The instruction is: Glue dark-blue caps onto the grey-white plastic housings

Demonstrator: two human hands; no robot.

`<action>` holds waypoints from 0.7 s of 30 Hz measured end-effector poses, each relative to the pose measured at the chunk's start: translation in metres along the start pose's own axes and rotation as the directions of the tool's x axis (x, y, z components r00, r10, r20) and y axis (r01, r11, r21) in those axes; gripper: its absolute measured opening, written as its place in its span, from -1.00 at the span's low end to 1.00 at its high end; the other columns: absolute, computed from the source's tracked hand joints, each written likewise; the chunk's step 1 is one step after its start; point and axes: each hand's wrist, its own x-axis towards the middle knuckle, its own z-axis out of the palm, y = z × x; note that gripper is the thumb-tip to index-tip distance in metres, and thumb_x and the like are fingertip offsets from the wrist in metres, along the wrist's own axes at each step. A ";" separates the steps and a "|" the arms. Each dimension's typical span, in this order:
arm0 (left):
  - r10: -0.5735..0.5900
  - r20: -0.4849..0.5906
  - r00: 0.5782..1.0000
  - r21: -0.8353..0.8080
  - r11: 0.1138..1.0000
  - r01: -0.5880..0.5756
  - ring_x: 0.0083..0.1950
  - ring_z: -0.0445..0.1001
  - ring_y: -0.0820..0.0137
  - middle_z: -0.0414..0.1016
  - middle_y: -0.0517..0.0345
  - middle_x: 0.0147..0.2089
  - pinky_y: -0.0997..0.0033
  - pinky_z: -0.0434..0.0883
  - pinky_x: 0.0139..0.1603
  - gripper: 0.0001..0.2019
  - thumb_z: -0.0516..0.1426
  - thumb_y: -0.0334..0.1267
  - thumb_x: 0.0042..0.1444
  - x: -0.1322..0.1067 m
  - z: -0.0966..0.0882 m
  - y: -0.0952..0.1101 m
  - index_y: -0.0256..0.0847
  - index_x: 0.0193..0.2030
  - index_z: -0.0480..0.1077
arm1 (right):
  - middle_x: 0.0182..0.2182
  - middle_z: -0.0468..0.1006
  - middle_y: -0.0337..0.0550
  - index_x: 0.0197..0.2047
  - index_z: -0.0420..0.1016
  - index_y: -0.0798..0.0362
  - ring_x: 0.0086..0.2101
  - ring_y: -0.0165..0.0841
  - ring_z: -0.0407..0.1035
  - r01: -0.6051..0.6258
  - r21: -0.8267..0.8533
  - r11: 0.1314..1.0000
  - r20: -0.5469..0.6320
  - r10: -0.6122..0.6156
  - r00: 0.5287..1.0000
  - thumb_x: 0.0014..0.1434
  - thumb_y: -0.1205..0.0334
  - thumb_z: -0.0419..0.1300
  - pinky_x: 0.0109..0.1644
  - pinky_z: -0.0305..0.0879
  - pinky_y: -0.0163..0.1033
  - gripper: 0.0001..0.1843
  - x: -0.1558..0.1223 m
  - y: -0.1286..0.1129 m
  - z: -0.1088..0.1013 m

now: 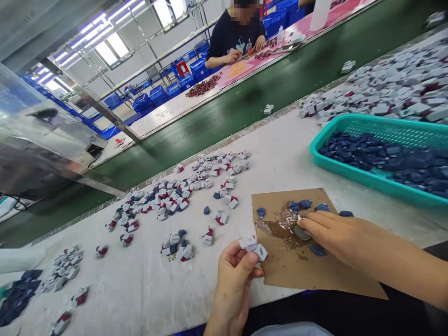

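Observation:
My left hand pinches small white plastic pieces between thumb and fingers, just off the left edge of a brown cardboard sheet. Over the sheet, my right hand has its fingers drawn together at a small round dark cap. A small white tip shows at those fingertips; what it belongs to is hidden. Wet, shiny smears surround the cap. Several small dark blue pieces lie about the sheet, some partly covered by my right hand.
A teal basket of dark blue pieces stands at right, before a large heap of white pieces. White, red and blue parts are scattered at left. Beyond runs a green conveyor belt; a person works across it.

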 end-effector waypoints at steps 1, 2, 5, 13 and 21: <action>0.000 0.006 1.000 -0.008 1.000 0.000 -0.44 0.56 0.52 0.65 0.11 -0.43 0.76 0.35 -0.55 -0.55 0.58 -0.11 -0.48 0.000 0.001 0.000 -0.24 -0.39 0.66 | -0.31 0.58 -0.05 -0.20 0.55 0.10 -0.31 -0.22 0.52 0.054 -0.041 0.998 0.014 -0.053 0.998 0.16 0.66 -0.13 -0.28 0.44 -0.16 -0.52 0.002 -0.001 0.000; 0.004 0.008 1.000 -0.015 1.000 -0.004 -0.43 0.58 0.50 0.66 0.13 -0.44 0.75 0.36 -0.55 -0.56 0.59 -0.14 -0.48 0.001 0.002 0.000 -0.23 -0.40 0.65 | -0.33 0.57 -0.06 -0.22 0.54 0.10 -0.32 -0.21 0.51 0.082 -0.066 0.994 0.037 -0.080 0.996 0.12 0.70 -0.14 -0.32 0.40 -0.16 -0.50 0.003 -0.001 -0.001; 0.046 0.017 0.999 -0.043 0.998 -0.046 -0.44 0.59 0.49 0.66 0.17 -0.45 0.72 0.40 -0.54 -0.60 0.59 -0.24 -0.49 0.003 0.003 -0.001 -0.21 -0.43 0.61 | -0.32 0.57 -0.10 -0.24 0.51 0.05 -0.34 -0.25 0.51 0.038 -0.007 0.999 0.115 -0.037 0.993 0.10 0.73 -0.14 -0.32 0.34 -0.17 -0.48 0.009 -0.001 -0.008; 0.214 0.052 0.975 0.002 0.977 -0.215 -0.42 0.64 0.53 0.70 0.25 -0.43 0.73 0.50 -0.34 -0.62 0.58 -0.34 -0.49 -0.010 0.010 0.001 -0.11 -0.45 0.62 | -0.53 0.47 -0.29 -0.19 0.48 -0.10 -0.56 -0.40 0.34 -0.349 0.584 0.733 0.123 0.346 0.930 0.43 0.00 0.03 -0.48 0.18 -0.27 -0.73 0.044 -0.042 -0.062; 0.320 0.075 0.945 0.085 0.942 -0.325 -0.43 0.63 0.55 0.71 0.27 -0.41 0.74 0.51 -0.35 -0.63 0.57 -0.37 -0.45 -0.016 0.010 -0.001 -0.09 -0.43 0.62 | -0.50 0.50 -0.39 -0.26 0.44 -0.10 -0.55 -0.43 0.32 -0.378 0.658 0.651 0.218 0.315 0.924 0.42 0.20 0.08 -0.42 0.16 -0.28 -0.80 0.053 -0.063 -0.073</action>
